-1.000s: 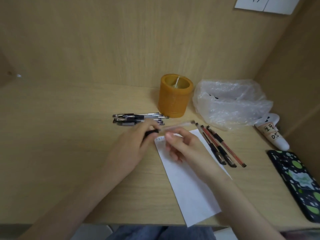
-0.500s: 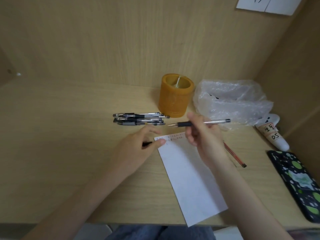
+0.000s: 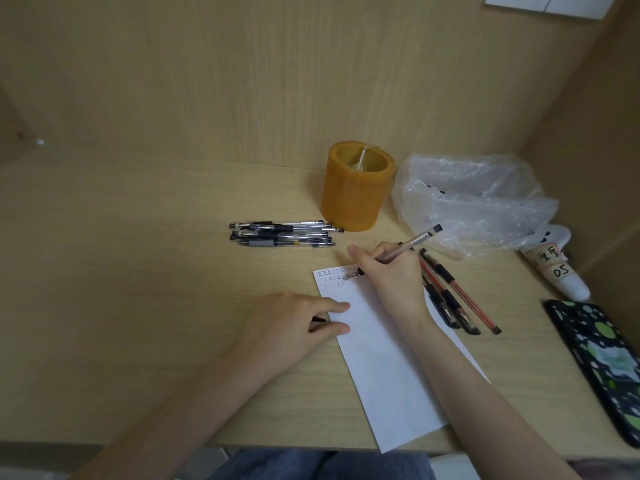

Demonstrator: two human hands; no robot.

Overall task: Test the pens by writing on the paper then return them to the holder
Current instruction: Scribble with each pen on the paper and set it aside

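My right hand (image 3: 391,275) grips a clear-barrelled pen (image 3: 412,242) in a writing hold, its tip touching the top of a white paper strip (image 3: 384,368) beside small handwritten marks. My left hand (image 3: 294,323) rests on the paper's left edge, fingers pressing it down, with a small black pen cap (image 3: 318,319) tucked under the fingers. An orange cylindrical holder (image 3: 355,194) stands at the back of the desk. A bundle of several black pens (image 3: 282,234) lies left of the holder. Three pens, red and black (image 3: 457,299), lie to the right of the paper.
A crumpled clear plastic bag (image 3: 474,199) sits right of the holder. A white tube with handwritten labels (image 3: 554,268) and a dark phone case with green spots (image 3: 602,362) lie at the far right. Wooden walls enclose the desk at the back and right.
My right hand pulled the pen out of its cap, turned it tip-down and brought it onto the paper's top. My left hand slid back along the paper's left edge, keeping the cap.
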